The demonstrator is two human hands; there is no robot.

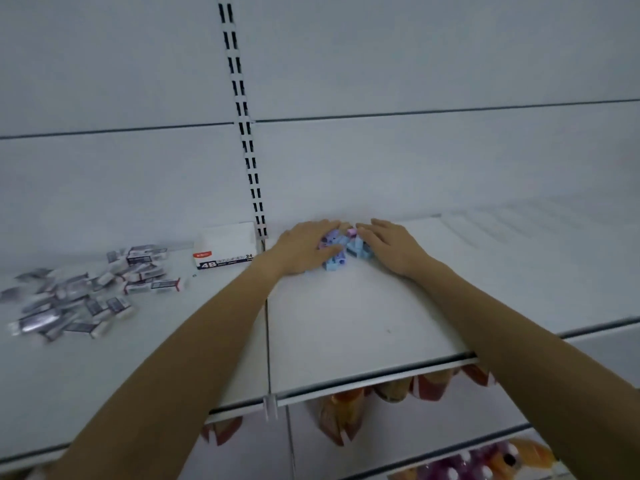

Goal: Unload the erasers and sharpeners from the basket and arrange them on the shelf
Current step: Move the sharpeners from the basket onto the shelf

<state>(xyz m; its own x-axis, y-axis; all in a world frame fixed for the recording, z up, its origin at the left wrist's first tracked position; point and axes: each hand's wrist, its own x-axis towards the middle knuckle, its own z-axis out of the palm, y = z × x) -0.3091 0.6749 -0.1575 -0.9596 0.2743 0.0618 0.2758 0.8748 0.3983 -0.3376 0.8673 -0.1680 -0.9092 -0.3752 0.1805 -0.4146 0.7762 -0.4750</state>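
1. Both forearms are stretched forward over the shelf [346,323], toward the foot of the slotted upright [242,133].
2. The left hand [304,245] is laid just right of the upright's foot, with fingers straight and relaxed against the pile of sharpeners [348,244]; nothing is grasped.
3. The right hand [391,244] is set further right of the upright, with fingers extended and touching the pile's other side; nothing is clenched.
4. The blue and lilac sharpeners are hemmed between the two hands, at the back of the shelf.
5. A 4B eraser box [225,252] is seen just left of the upright's foot.
6. Loose wrapped erasers [86,296] are scattered well left of the upright, apart from both hands.
7. Orange packets [339,414] are glimpsed on the tier below.
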